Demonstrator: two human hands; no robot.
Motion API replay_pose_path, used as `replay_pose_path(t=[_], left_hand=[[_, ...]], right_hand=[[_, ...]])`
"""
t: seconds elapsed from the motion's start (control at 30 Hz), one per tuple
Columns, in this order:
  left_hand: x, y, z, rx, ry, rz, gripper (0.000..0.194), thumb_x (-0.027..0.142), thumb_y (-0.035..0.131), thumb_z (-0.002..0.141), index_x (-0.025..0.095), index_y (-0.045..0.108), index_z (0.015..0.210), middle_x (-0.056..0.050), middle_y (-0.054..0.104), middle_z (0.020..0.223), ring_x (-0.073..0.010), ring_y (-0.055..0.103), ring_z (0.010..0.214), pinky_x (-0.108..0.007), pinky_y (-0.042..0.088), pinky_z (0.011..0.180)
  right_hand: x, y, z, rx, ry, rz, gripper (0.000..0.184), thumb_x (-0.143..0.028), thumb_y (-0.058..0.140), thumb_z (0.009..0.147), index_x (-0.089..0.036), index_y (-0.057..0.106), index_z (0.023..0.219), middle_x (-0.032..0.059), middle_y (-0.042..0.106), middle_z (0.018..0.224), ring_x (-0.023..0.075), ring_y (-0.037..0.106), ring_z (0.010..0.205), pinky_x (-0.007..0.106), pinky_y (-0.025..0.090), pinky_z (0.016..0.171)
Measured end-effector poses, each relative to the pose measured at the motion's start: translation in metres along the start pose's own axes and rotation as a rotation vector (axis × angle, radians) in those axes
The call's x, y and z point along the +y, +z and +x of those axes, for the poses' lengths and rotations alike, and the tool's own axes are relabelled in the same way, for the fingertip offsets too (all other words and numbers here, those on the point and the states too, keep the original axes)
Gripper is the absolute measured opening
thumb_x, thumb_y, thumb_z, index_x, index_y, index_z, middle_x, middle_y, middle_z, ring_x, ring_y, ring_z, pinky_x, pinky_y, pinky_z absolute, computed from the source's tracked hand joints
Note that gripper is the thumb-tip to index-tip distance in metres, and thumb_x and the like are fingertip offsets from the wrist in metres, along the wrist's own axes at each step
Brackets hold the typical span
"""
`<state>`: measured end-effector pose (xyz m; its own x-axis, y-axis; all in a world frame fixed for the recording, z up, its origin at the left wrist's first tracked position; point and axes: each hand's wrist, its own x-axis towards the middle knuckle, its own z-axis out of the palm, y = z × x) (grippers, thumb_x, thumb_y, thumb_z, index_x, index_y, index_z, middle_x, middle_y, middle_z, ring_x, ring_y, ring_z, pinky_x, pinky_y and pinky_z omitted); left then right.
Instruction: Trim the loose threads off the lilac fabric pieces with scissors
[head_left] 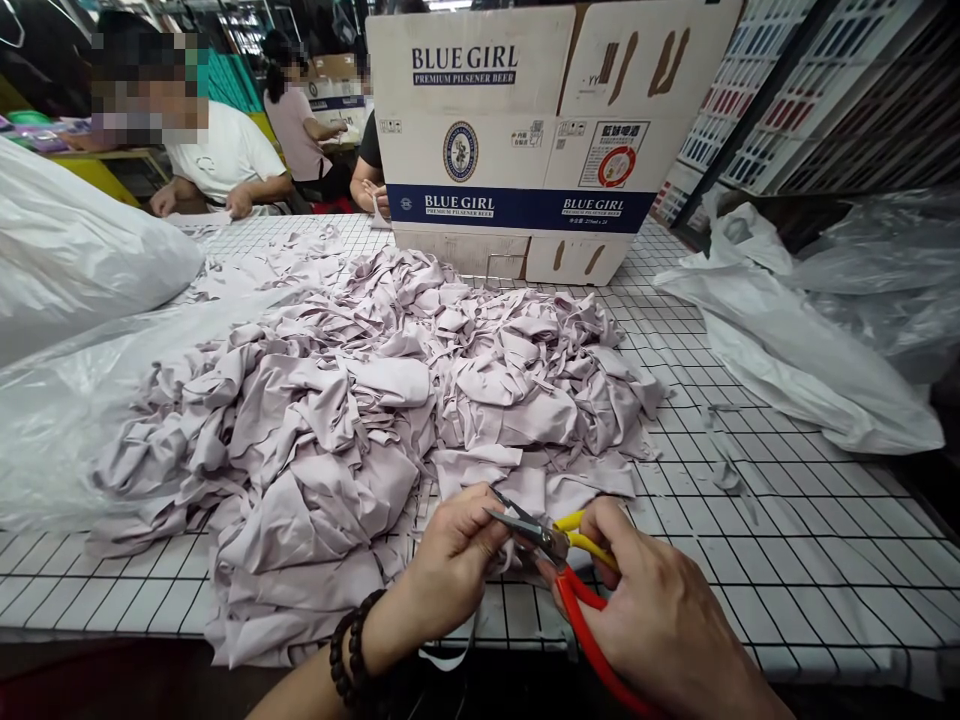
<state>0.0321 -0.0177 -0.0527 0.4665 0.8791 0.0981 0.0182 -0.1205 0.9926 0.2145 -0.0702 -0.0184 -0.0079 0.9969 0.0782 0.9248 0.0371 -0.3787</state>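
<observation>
My right hand (645, 590) grips a pair of scissors (551, 543) with one red and one yellow handle. The blades stand apart and point left, reaching over the fingertips of my left hand (457, 550). Those fingers are pinched on a piece of pale mauve fabric, most of which is hidden by the hands and blades. A narrow pale strip (450, 658) hangs below, past the table edge. Directly beyond both hands lies a large heap of crumpled mauve fabric pieces (382, 400). A dark beaded bracelet circles my left wrist.
A Blue Girl beer carton (480, 130) stands behind the heap on the wire-grid table (795, 570). Plastic bags lie at left (82, 250) and right (795, 330). Fabric scraps (726, 470) rest right of the heap. Other people sit across the table, one person (232, 150) handling fabric.
</observation>
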Motion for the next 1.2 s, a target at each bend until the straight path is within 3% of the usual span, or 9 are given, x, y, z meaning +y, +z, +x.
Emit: replay_pose_path(t=[0.5,0.8,0.9,1.0,1.07,1.2], left_hand=[[0.004,-0.002,0.0,-0.039,-0.031,-0.124,0.039,0.041,0.051,0.094,0.014,0.07,0.073,-0.002,0.047,0.071,-0.0106,0.046,0.061,-0.021,0.037,0.053],[0.007,-0.005,-0.001,-0.095,-0.087,-0.159,0.04,0.043,0.052,0.094,0.013,0.069,0.074,-0.002,0.049,0.075,-0.0085,0.043,0.057,-0.019,0.035,0.049],[0.007,-0.007,-0.001,-0.096,-0.125,-0.156,0.041,0.045,0.052,0.093,0.013,0.068,0.074,-0.001,0.046,0.073,-0.0082,0.042,0.056,-0.019,0.033,0.046],[0.006,-0.008,0.0,-0.08,-0.14,-0.188,0.041,0.046,0.053,0.092,0.013,0.067,0.072,0.0,0.042,0.072,-0.0071,0.04,0.054,-0.019,0.032,0.045],[0.005,-0.008,0.001,-0.069,-0.145,-0.237,0.041,0.046,0.054,0.091,0.012,0.066,0.071,0.001,0.04,0.072,-0.0057,0.039,0.051,-0.019,0.032,0.044],[0.006,-0.006,0.001,-0.044,-0.176,-0.385,0.042,0.048,0.059,0.088,0.011,0.063,0.069,0.003,0.037,0.074,-0.0014,0.035,0.044,-0.018,0.027,0.039]], right_hand=[[0.008,0.004,0.0,-0.018,-0.01,0.061,0.032,-0.039,0.062,0.075,-0.028,0.032,0.071,-0.0097,0.046,0.047,0.0137,0.042,0.038,0.025,0.032,0.041],[0.011,0.007,0.001,0.004,-0.015,0.117,0.036,-0.036,0.062,0.072,-0.027,0.027,0.068,-0.0103,0.035,0.046,0.0109,0.031,0.039,0.025,0.027,0.041],[0.013,0.008,0.004,-0.065,0.061,0.274,0.038,-0.037,0.066,0.071,-0.026,0.03,0.064,-0.0092,0.035,0.049,0.01,0.031,0.042,0.024,0.028,0.042],[0.025,0.012,0.007,-0.172,0.279,0.674,0.041,-0.046,0.069,0.073,-0.026,0.034,0.066,-0.0079,0.041,0.052,0.0099,0.038,0.045,0.022,0.031,0.041],[0.035,0.019,0.007,-0.176,0.381,0.905,0.04,-0.048,0.071,0.074,-0.025,0.038,0.072,-0.006,0.05,0.059,0.0104,0.044,0.048,0.022,0.036,0.044],[0.038,0.053,-0.002,-0.149,0.381,0.986,0.052,-0.038,0.084,0.06,-0.025,0.041,0.084,0.0021,0.065,0.088,0.0144,0.058,0.064,0.028,0.049,0.058]])
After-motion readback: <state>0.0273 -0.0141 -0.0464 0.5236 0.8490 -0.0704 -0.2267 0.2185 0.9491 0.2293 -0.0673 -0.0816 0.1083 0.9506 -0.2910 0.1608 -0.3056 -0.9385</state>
